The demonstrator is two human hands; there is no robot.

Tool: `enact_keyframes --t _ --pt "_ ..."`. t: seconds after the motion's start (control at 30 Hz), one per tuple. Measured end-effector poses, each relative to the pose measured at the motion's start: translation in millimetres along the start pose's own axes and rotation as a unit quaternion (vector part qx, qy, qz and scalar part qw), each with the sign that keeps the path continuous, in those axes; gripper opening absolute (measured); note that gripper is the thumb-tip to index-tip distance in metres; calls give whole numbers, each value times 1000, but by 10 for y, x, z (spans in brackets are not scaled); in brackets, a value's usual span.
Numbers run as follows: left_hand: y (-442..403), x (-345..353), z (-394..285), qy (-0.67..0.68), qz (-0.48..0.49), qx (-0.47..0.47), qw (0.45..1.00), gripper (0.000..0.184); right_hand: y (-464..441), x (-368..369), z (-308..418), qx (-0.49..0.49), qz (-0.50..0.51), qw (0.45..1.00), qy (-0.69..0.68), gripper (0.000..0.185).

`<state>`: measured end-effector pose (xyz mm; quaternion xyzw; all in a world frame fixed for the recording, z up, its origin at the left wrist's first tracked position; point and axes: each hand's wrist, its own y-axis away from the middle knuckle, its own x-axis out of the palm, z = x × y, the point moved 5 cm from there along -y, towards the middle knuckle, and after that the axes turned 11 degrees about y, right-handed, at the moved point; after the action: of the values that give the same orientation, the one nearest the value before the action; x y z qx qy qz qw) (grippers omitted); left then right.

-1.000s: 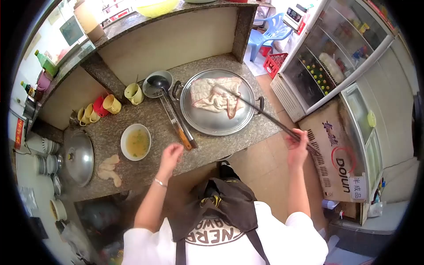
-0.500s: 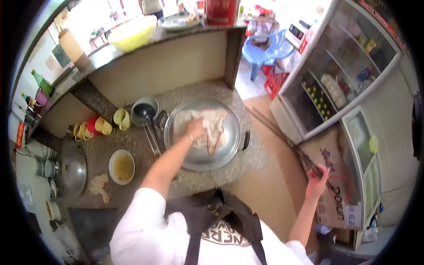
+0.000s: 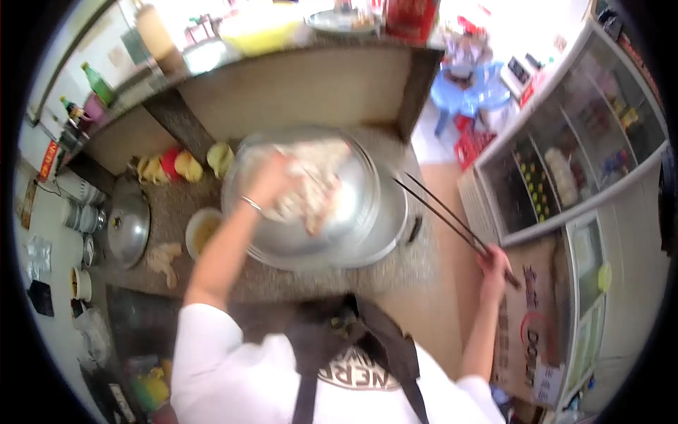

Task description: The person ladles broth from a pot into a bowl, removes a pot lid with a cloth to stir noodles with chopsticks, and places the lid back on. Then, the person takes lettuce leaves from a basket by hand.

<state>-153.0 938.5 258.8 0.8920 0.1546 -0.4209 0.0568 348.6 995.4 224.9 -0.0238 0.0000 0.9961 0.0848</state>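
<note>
A pale, crumpled cloth [image 3: 318, 173] lies over the middle of a round metal lid [image 3: 349, 212]. My left hand [image 3: 275, 182] is closed on the cloth at its left part; any knob beneath is hidden. The lid sits off to the left of a large metal pot [image 3: 392, 237], whose right side shows from under it. Out to the right, my right hand [image 3: 496, 267] grips a pair of long dark chopsticks [image 3: 441, 220], their tips pointing up and left towards the pot.
Left on the counter are a bowl of yellowish liquid [image 3: 205, 230], a crumpled rag [image 3: 164, 261], another metal lid [image 3: 129, 230] and several yellow cups [image 3: 187, 166]. A raised ledge [image 3: 296, 92] runs behind. A glass-door fridge [image 3: 565, 155] and blue chair [image 3: 470, 92] stand right.
The lid has shifted left with the cloth and my left hand, uncovering the pot's right side. The chopsticks have swung a little, and the whole view has turned slightly.
</note>
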Motion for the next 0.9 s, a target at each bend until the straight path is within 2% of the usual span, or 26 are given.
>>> enact_keyframes --t 0.03,0.07,0.1,0.17,0.23,0.3,0.33,0.37,0.43,0.5,0.57,0.67,0.77,0.8,0.83,0.87,0.9 --pt "98 -187 186 19 -39 -17 999 46 -7 232 -48 -18 59 997 52 25" --pt "257 -444 246 -51 -99 14 994 43 -20 479 -115 -40 131 987 81 24" --pt "463 -702 188 -97 -128 18 987 41 -47 710 -271 -50 161 980 106 21" --pt "804 -1064 505 -86 -175 9 981 44 -21 1130 -490 -133 214 934 254 21" --pt "1191 -1367 742 -132 -207 -15 969 44 28 1428 -805 -153 264 872 383 22" --pt "1567 -1583 918 -120 -232 -72 963 43 110 1624 -1241 -54 313 891 325 24" --pt "1752 -1669 1019 -134 -249 -86 955 43 177 1685 -1363 18 315 919 237 26" --pt "1932 -1734 1099 -147 -264 -101 948 42 196 1719 -1420 18 323 915 240 26" --pt "2243 -1839 1166 -150 -284 -145 936 42 157 1692 -1661 80 219 967 100 27" --pt "2524 -1933 1259 -155 -302 -187 922 42 100 1692 -1631 110 179 978 6 28" --pt "2744 -2016 1352 -147 -312 -206 916 42 -1 1677 -1405 36 170 985 24 28" --pt "2958 -2081 1426 -153 -316 -235 906 42 -51 1694 -874 -49 274 953 119 26" --pt "3036 -2087 1520 -125 -319 -259 903 42 120 1866 -671 -34 433 878 199 23" --pt "3044 -2082 1574 -96 -327 -265 902 42 268 2009 -619 -93 466 835 278 21" --pt "3045 -2070 1626 -93 -323 -263 904 42 365 2138 -722 -138 442 813 355 21" --pt "3042 -2067 1673 -86 -330 -258 904 42 387 2301 -850 -169 453 762 431 20" --pt "3035 -2068 1701 -80 -337 -252 904 43 344 2390 -1044 -223 445 784 370 17"
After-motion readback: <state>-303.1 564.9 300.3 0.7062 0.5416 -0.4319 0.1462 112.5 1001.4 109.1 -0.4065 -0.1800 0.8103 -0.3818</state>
